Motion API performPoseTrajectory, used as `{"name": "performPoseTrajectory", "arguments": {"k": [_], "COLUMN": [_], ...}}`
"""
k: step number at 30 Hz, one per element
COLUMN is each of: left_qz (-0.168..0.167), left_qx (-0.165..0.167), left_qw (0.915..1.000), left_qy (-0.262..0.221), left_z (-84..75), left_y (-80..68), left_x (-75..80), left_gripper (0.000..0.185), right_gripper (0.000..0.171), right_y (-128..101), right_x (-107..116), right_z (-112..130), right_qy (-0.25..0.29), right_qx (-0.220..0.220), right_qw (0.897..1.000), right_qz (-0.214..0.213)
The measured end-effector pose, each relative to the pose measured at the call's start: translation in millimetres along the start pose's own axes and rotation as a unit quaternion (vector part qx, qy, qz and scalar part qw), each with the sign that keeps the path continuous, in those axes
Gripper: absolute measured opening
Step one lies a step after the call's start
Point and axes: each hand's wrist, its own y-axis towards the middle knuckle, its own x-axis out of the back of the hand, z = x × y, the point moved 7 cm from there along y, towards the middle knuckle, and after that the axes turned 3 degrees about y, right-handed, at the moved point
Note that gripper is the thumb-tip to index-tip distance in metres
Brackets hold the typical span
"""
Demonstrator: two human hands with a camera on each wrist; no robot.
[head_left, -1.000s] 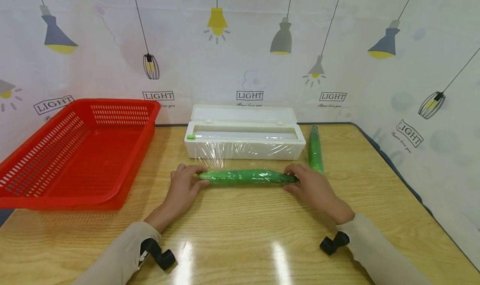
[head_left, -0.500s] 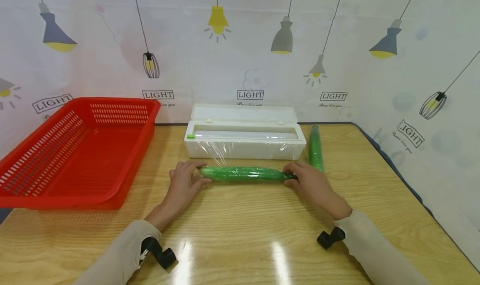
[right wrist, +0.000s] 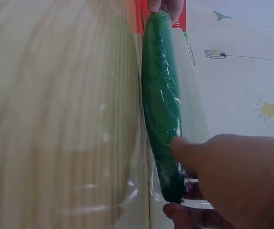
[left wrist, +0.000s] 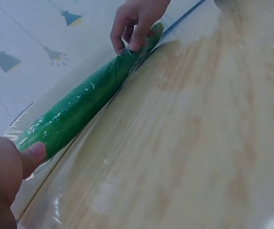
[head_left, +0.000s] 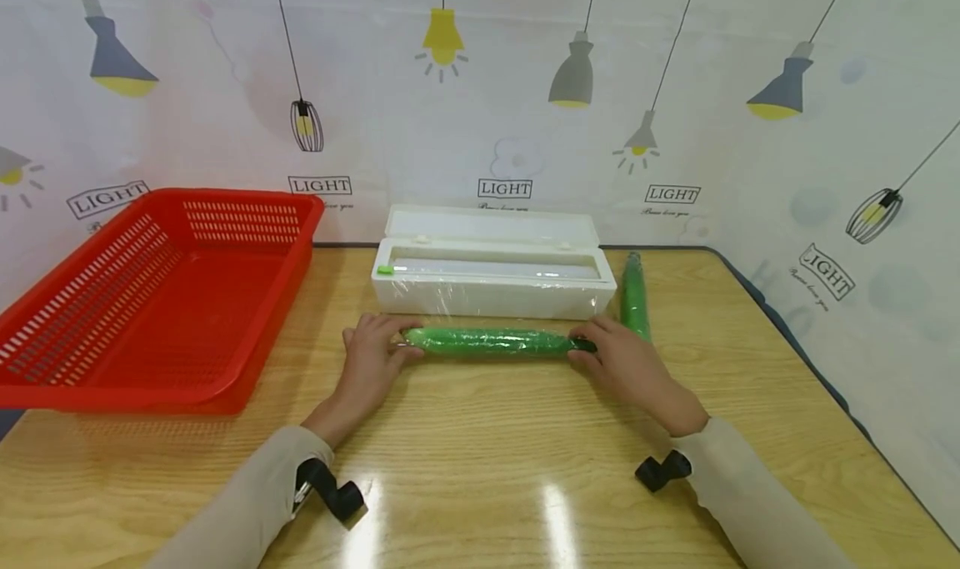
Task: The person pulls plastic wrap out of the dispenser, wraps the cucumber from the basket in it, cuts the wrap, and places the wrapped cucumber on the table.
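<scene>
We are pinching the wrapped cucumber at both ends, left hand and right hand curled around its tips, just in front of the white film dispenser.

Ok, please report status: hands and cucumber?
Left hand and right hand grip wrapped cucumber ends. Film runs to dispenser. Second cucumber behind right hand.
</scene>
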Motion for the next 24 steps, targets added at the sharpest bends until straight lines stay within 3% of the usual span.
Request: {"name": "performPoseTrajectory", "arguments": {"k": [6, 10, 14, 19, 24], "left_qz": [0.017, 0.022, 0.023, 0.016, -0.005], "left_qx": [0.021, 0.029, 0.028, 0.016, -0.022], "left_qw": [0.9996, 0.9993, 0.9993, 0.9997, 0.9996], "left_qy": [0.004, 0.006, -0.005, -0.003, 0.019], "left_z": [4.2, 6.1, 5.4, 3.8, 0.4], "left_y": [2.4, 3.5, 4.2, 5.4, 6.8], "left_x": [-3.4, -5.4, -6.1, -6.3, -9.0], "left_gripper": [0.037, 0.037, 0.036, 0.039, 0.047], "right_gripper": [0.048, 0.039, 0.028, 0.025, 0.025], "right_y": [2.8, 5.1, 6.2, 6.8, 8.7], "right_x": [0.1, -2.0, 0.2, 0.7, -1.5], "right_z": [0.0, -4.3, -5.1, -5.7, -8.4], "right_qy": [-0.023, -0.020, -0.008, -0.004, -0.006], "right_qx": [-0.025, -0.051, -0.048, -0.030, -0.024], "right_qw": [0.999, 0.998, 0.998, 0.999, 0.999], "right_qz": [-0.004, -0.005, -0.028, -0.035, -0.029]}}
